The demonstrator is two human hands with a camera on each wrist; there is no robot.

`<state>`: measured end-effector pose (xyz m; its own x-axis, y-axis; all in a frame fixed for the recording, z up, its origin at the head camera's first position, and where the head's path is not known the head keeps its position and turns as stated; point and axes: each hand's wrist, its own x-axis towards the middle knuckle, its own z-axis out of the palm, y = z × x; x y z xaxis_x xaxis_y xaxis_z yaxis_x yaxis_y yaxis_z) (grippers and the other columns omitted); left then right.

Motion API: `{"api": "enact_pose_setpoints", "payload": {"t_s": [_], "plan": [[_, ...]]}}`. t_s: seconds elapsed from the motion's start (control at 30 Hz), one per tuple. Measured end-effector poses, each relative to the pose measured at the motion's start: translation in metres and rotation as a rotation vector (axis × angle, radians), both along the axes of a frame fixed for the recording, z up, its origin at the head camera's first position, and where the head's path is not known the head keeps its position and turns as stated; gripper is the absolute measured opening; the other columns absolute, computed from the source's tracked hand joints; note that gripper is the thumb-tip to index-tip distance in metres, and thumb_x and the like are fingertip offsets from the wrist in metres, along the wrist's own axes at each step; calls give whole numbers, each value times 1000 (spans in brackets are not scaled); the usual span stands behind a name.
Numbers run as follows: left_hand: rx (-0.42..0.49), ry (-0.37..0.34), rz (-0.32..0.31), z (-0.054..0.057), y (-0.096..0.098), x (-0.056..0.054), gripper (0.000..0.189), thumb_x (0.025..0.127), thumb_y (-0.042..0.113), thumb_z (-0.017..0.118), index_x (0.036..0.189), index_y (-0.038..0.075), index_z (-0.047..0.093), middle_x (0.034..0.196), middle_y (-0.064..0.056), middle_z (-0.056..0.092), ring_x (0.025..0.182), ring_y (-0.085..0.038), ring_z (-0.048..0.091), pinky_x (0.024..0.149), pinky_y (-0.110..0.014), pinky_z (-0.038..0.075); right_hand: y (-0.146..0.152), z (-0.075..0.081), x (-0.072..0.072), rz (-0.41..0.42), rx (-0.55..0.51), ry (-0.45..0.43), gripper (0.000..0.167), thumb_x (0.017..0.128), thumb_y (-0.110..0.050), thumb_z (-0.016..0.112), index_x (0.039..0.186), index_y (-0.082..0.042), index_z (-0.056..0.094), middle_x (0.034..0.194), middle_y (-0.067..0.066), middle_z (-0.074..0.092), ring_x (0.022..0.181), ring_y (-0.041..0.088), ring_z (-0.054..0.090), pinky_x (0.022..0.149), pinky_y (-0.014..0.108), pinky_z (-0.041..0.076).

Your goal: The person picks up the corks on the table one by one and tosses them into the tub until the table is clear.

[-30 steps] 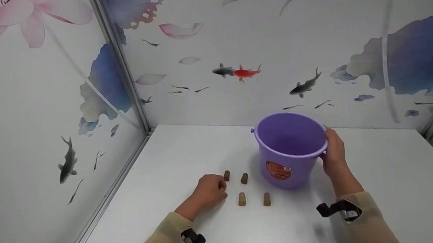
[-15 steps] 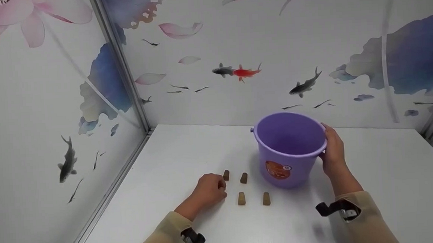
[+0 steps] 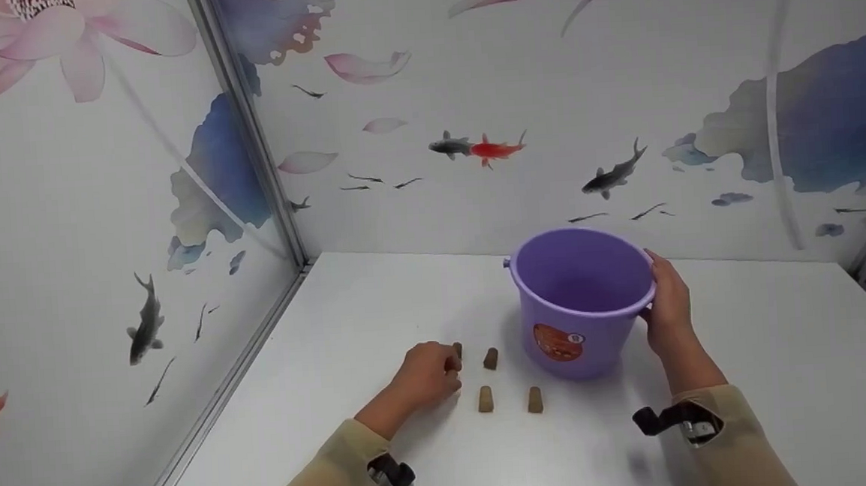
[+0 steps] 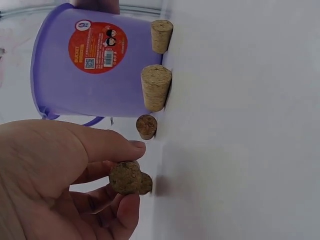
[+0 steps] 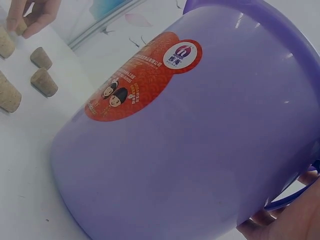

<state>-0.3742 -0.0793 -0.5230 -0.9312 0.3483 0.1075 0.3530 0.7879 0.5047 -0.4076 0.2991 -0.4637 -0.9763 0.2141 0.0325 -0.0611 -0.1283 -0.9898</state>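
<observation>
My left hand [image 3: 424,375] holds a cork stopper [image 4: 124,178] between thumb and fingers, close above the table. Right behind that one in the left wrist view is another stopper [image 4: 146,184], partly covered. Three more stand on the table: a dark cork [image 3: 490,358], a pale cork [image 3: 485,399] and a cork nearer the bucket [image 3: 535,400]. The purple bucket [image 3: 578,343], with an orange-red label, has its mouth facing up. My right hand [image 3: 668,307] grips its right side near the rim and handle [image 5: 292,199]; the fingers are partly hidden behind it.
A white table [image 3: 318,333] carries everything. White panels printed with fish and lotus flowers enclose it at the left and back, with a metal corner post [image 3: 249,126] between them. Both sleeves have a black wrist device [image 3: 392,471].
The left hand has shifted slightly right and now covers part of the far-left cork. The head view has tilted a little. The right hand and the bucket stay in place.
</observation>
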Motion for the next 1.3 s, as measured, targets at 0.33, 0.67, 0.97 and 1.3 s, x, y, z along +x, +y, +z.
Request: {"api": "enact_pose_setpoints", "payload": {"t_s": [0.33,0.67,0.97,1.3], "plan": [[34,53,-5,13,5,0,11,92,11,78,102,6,77,92,0,67,86,-13,54,82,-34,51,-1,-2,-3,-3,12,-20,57,116,-41,22,170,-23,27,179,2,21,164,25,25,131,49,27],[14,87,-23,22,10,-5,12,94,9,75,105,4,79,96,-4,71,90,-16,61,84,-36,53,-2,-8,2,-4,6,-23,57,117,-39,20,171,-21,24,179,3,19,165,25,24,131,49,27],[-21,119,-40,43,22,-17,15,96,11,73,109,4,78,99,-4,71,93,-17,62,86,-36,54,-2,-7,0,-12,10,3,58,117,-40,21,171,-19,24,179,4,19,164,27,24,130,51,28],[-14,152,-60,61,34,-24,16,95,10,74,108,3,79,100,-8,74,95,-21,65,89,-40,56,1,-3,0,-13,21,1,57,117,-37,20,171,-20,25,179,3,20,165,26,23,131,51,26]]}}
